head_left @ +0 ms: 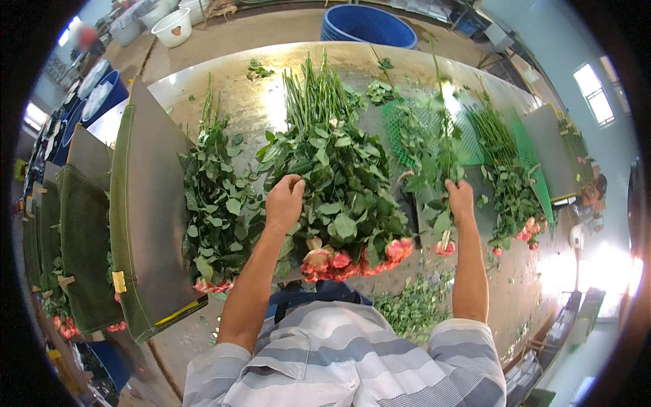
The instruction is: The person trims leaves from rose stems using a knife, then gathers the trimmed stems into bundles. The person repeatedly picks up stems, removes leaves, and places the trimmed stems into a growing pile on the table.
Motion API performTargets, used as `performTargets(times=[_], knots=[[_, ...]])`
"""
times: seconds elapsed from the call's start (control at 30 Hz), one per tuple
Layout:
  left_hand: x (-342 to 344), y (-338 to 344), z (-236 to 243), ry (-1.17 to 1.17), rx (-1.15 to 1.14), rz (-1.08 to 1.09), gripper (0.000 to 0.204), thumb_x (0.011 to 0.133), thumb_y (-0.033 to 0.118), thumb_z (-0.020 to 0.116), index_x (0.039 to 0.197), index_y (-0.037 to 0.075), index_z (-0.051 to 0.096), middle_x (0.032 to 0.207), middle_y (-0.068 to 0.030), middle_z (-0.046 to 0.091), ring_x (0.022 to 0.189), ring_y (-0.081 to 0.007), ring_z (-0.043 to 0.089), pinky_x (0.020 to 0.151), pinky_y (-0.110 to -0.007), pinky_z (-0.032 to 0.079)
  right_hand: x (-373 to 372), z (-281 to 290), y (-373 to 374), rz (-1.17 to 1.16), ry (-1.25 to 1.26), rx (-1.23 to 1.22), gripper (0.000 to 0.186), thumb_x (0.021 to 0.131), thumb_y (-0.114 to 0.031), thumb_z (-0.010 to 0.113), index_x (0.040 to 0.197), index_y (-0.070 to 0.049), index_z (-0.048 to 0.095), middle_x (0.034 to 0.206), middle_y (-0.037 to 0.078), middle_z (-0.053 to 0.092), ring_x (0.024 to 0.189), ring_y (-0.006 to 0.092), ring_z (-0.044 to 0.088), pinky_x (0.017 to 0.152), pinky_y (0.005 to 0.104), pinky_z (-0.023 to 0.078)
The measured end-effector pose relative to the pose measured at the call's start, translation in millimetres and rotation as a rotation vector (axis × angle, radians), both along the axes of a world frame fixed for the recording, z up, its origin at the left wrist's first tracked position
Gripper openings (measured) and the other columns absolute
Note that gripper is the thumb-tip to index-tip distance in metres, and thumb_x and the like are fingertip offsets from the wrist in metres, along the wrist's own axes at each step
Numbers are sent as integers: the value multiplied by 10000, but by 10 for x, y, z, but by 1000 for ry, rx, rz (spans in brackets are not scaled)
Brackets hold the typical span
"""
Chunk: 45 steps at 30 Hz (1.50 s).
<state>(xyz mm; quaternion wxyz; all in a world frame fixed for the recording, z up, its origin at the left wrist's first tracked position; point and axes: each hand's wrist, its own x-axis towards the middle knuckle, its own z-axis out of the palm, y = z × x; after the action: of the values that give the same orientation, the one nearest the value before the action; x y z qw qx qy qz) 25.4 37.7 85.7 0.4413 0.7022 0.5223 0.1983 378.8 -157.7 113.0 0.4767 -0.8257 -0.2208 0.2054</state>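
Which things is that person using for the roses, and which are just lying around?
Seems part of the job:
rose in the right hand
big rose bunch by the left hand
left-side bunch
right-side bunch
green mesh
metal table

Seems just lying about:
blue tub beyond the table
white bucket
scattered leaves on the floor

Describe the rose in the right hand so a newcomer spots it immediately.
On the metal table, find the green mesh on the right. Just below it in the picture, the right hand holds the rose. It is a lone leafy stem with one pink bloom, unlike the thick central bunch and right bunch.
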Motion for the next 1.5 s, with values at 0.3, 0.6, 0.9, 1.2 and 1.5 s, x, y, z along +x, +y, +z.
performTargets(times=[0.3,0.6,0.9,1.2,1.5], knots=[[464,379,-366,165,-254,-54,609,761,322,671,1245,1,488,1189,-169,562,1082,-296,539,899,-397,426,483,-1058,14,22,-380,-553,381,848,-289,561,1048,35,551,969,211,581,895,345,542,806,432,418],[102,548,-335,-416,-748,129,287,834,132,598,1098,35,543,983,-58,568,900,-180,542,715,-355,474,-1283,29,1258,691,-240,188,314,854,-149,538,1134,-6,551,1050,160,624,943,237,611,843,312,470],[-693,694,114,-508,-386,113,252,890,173,544,1072,-1,547,905,-22,599,765,-121,560,687,-289,476,-1712,-274,1600,1113,-970,-113,309,887,-342,498,938,-50,583,888,129,618,890,287,551,816,389,408],[-1931,445,-189,863,393,202,289,892,184,523,1124,12,532,1020,-203,553,817,-406,567,721,-446,472,-1342,-305,1503,824,-879,-435,437,856,-466,514,762,-60,645,688,137,631,747,310,580,667,421,469],[-846,43,166,243,553,113,233,838,145,536,1036,40,599,970,-164,612,883,-332,571,797,-413,446,-1443,-512,1494,687,-859,-501,425,752,-450,643,837,-40,567,817,149,625,884,331,557,749,435,462]])
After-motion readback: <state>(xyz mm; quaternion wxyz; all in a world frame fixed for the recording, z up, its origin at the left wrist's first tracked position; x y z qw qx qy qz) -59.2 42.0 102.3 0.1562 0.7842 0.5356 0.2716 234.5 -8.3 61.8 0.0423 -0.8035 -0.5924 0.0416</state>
